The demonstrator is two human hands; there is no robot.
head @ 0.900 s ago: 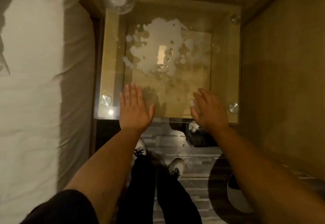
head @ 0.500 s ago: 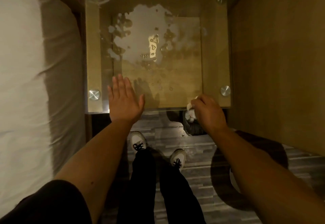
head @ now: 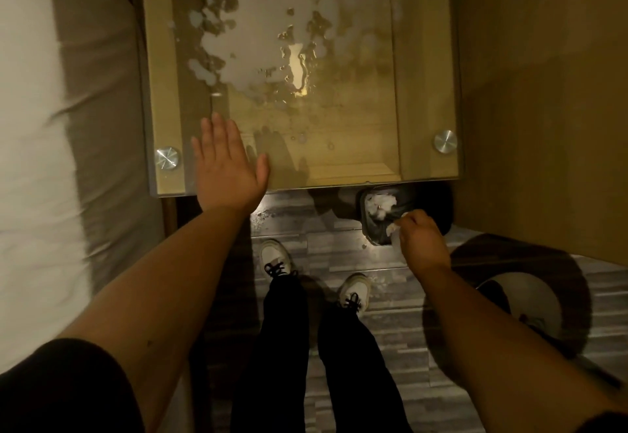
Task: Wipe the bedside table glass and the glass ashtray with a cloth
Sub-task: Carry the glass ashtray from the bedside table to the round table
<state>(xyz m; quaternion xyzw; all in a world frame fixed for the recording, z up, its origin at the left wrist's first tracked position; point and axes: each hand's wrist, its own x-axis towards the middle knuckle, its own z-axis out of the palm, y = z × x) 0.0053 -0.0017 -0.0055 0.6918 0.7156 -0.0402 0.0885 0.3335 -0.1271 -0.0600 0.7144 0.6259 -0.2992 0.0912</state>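
The bedside table glass lies on a wooden table, held by round metal studs at its near corners. A wide pale wet smear covers its far half. My left hand rests flat and open on the near left edge of the glass. My right hand hangs below the table's front edge, over a small dark bin, with its fingers closed on a crumpled white wad, cloth or tissue. The glass ashtray is out of view.
A bed with white sheet and grey cover runs along the left. A wooden wall panel stands on the right. The bin holds white crumpled paper. My shoes stand on grey plank floor; a round white object sits at lower right.
My right hand closed on the white wad at the front edge of the glass and dropped down over the bin. The view tilted down, so the ashtray left the frame. My left hand stayed put.
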